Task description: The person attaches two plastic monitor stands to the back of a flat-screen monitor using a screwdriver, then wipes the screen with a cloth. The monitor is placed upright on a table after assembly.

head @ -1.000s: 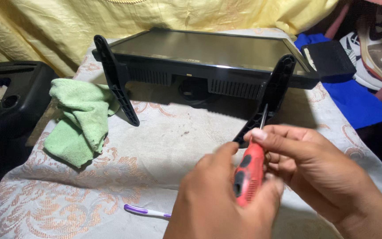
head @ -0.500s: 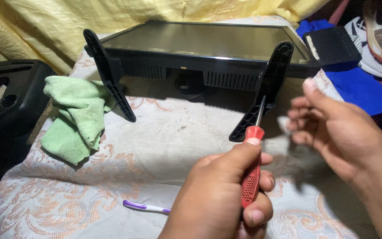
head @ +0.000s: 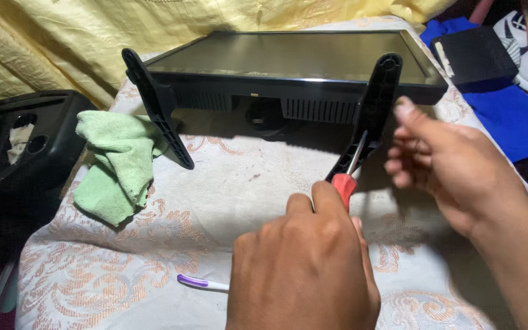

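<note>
A red-handled screwdriver with a thin metal shaft [head: 348,171] is gripped in the left hand [head: 304,269]; the fingers [head: 328,205] are wrapped fully round the handle, so that only its upper end is seen above them. The shaft is directed up and away from the fingers, and its tip is set against the lower part of the right-hand black plastic stand leg [head: 371,113] of a flat black monitor laid face down [head: 288,58]. Whether the tip is seated in a screw cannot be told, as that spot is in shadow.

The right hand [head: 453,171] is held just to the right of the leg, with its fingers [head: 410,122] loosely curled and spread; nothing is held in them, and they appear to be just clear of the leg, though motion blur makes this uncertain.

Well to the left of the left fingers, a second black stand leg [head: 157,107] and a crumpled green cloth [head: 117,165] are located. Below and to the left of the fingers, a small white and purple stick-shaped item [head: 200,283] lies on the patterned white cloth covering the tabletop [head: 111,269].
</note>
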